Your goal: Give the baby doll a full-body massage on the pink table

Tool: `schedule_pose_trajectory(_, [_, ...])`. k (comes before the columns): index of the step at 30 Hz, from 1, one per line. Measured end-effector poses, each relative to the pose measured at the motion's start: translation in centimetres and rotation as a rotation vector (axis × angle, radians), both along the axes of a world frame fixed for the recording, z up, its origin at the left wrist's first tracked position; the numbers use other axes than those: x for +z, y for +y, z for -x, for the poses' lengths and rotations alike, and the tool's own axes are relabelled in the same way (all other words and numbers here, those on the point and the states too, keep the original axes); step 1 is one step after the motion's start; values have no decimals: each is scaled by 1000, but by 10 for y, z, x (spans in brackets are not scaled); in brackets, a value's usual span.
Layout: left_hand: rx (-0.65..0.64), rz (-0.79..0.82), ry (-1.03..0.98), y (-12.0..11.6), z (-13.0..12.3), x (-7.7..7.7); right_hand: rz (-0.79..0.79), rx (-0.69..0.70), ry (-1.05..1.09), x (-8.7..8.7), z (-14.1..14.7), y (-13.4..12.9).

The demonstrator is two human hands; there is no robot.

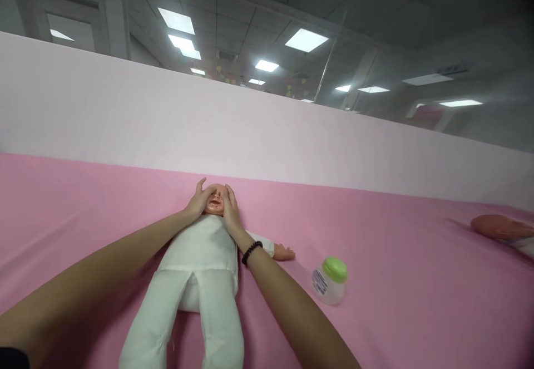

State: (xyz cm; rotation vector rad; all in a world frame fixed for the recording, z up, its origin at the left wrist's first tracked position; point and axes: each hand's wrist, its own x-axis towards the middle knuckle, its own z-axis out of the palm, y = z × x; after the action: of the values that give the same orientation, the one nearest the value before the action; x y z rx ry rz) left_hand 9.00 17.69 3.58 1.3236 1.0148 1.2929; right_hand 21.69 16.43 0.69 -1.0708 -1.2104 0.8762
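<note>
A baby doll (200,246) in a white cloth suit lies on its back on the pink surface, with its head toward the wall. My left hand (198,201) cups one side of the doll's head, its thumb across the face near the eye. On the other side, my right hand (231,206) is wrapped against the head and cheek, a dark beaded bracelet at the wrist. Between my hands the doll's mouth and nose show. One doll arm sticks out past my right wrist; its other arm is hidden.
A clear jar (329,283) with a green lid stands right of the doll. At the far right edge lies part of another doll (496,227). A low white wall (250,135) runs behind the pink mat (396,280), with glass above it.
</note>
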Motion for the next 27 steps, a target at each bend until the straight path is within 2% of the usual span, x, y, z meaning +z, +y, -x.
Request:
schedule_pose_trajectory(2, [-56,-12,-51,3,0,-8,-81,26,64,-9,3,4])
schedule_pose_trajectory(6, [-65,-12,-97,2,5,-16,-84,104,166,-13,1,6])
schedule_pose_trajectory(11, [-37,23,-125,-2,10,-13,-69,140,223,-8,1,4])
schedule_pose_trajectory(15, [-68,58,-129,-5,15,-9,-55,174,204,-9,-1,3])
schedule_pose_trajectory(23, [-37,86,-92,-4,16,-11,-44,145,183,-12,-6,6])
schedule_pose_trajectory(27, [-86,96,-63,-6,15,-9,-15,177,223,-9,-6,3])
